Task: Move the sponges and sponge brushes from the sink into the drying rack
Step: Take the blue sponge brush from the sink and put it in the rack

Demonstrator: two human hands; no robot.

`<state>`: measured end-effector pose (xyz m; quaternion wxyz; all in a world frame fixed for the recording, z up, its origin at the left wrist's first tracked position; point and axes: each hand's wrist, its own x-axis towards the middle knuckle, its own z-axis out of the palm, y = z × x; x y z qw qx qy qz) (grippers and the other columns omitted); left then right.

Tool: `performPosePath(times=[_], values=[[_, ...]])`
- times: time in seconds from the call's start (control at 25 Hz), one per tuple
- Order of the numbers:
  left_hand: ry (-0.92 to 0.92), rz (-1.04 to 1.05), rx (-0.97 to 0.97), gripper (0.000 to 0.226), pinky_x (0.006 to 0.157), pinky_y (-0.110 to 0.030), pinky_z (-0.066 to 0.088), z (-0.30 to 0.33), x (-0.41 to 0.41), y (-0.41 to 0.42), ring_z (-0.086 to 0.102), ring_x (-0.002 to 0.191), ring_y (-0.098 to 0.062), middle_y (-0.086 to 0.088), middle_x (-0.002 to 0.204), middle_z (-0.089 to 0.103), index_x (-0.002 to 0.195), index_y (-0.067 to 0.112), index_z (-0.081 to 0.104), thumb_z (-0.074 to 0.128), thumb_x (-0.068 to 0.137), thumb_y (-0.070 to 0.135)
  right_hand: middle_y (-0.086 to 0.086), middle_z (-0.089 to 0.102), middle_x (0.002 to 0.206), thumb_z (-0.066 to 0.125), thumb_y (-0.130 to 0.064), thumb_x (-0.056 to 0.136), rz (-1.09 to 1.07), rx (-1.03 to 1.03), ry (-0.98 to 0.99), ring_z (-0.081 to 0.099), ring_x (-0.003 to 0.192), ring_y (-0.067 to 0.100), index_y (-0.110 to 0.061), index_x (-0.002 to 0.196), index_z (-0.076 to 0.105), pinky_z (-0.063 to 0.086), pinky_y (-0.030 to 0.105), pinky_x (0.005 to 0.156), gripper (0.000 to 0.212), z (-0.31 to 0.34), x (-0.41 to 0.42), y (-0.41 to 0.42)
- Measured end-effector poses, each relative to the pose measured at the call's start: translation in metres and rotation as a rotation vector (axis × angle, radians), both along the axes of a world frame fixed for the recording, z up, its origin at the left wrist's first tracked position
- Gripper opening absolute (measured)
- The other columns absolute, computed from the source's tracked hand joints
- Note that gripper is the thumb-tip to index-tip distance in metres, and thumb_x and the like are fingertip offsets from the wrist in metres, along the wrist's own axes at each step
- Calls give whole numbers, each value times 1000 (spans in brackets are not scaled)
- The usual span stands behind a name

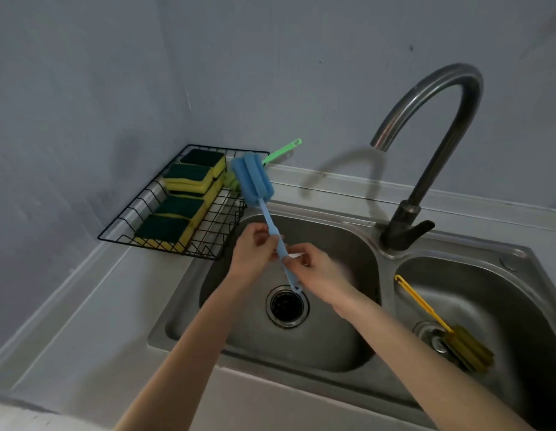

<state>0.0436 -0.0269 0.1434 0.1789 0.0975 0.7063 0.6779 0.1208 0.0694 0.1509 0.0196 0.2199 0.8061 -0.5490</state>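
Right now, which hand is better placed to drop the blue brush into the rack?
Left, probably. The left hand grips the blue brush nearer its head and sits closer to the drying rack; the right hand holds the tail end.

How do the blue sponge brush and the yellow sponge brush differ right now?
The blue sponge brush is held by both hands, left hand and right hand, head up; the yellow sponge brush lies untouched in the right sink basin, head down near its drain. Both share foam heads and looped handles.
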Motion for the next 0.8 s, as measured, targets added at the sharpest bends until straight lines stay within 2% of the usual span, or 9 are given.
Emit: performPosePath(times=[0.12, 0.2, 0.28, 0.36, 0.48, 0.56, 0.68, 0.8], values=[[-52, 63, 114, 10, 65, -19, 55, 8, -20, -5, 60, 80, -16, -8, 93, 57, 90, 11, 47, 49, 87, 2, 0, 62, 82, 55, -21, 88, -59, 9, 58, 60, 82, 16, -17, 102, 58, 52, 35, 77, 15, 5, -14, 0], [-79, 112, 162, 12, 60, -15, 56, 9, -36, -8, 60, 80, -14, -7, 92, 57, 97, 7, 47, 50, 86, 3, -3, 58, 73, 57, -18, 87, -82, 12, 96, 57, 77, 17, -18, 96, 60, 52, 40, 81, 9, 9, -21, 3], [-124, 172, 182, 25, 63, -17, 57, 11, -53, -14, 61, 86, -17, -7, 95, 59, 111, 2, 46, 50, 87, 6, -4, 56, 68, 58, -14, 86, -100, 2, 126, 56, 73, 17, -15, 98, 64, 52, 37, 77, 12, 14, -31, 7], [-160, 187, 160, 30, 65, -21, 55, 15, -67, -20, 60, 92, -19, -9, 100, 59, 117, 0, 45, 47, 89, 9, -2, 56, 66, 57, -8, 87, -119, -53, 161, 54, 65, 12, -5, 103, 65, 50, 25, 68, 19, 20, -44, 10], [-141, 170, 53, 28, 63, -19, 54, 17, -89, -32, 59, 79, -10, -11, 103, 57, 116, 0, 47, 46, 90, 12, 0, 57, 66, 56, -2, 87, -185, -159, 234, 57, 50, 0, 3, 105, 64, 50, 8, 54, 20, 28, -69, 14], [-68, 231, -50, 26, 75, -26, 52, 14, -108, -42, 57, 77, -10, -13, 109, 57, 113, 2, 48, 48, 89, 14, 1, 57, 66, 56, -1, 87, -233, -210, 282, 56, 43, -5, 5, 104, 63, 49, 5, 51, 20, 32, -87, 21], [96, 316, -281, 35, 90, -33, 44, 11, -140, -49, 53, 100, -19, -12, 126, 49, 120, 8, 42, 51, 87, 16, 2, 59, 67, 56, -6, 88, -255, -184, 281, 57, 47, 0, 6, 104, 64, 51, 8, 55, 22, 38, -114, 35], [245, 185, -424, 49, 96, -38, 42, 4, -169, -40, 47, 119, -30, -19, 136, 39, 131, 12, 34, 52, 86, 13, 2, 61, 71, 53, -7, 89, -267, -163, 270, 60, 49, 2, 5, 104, 65, 53, 9, 58, 23, 41, -139, 49]])
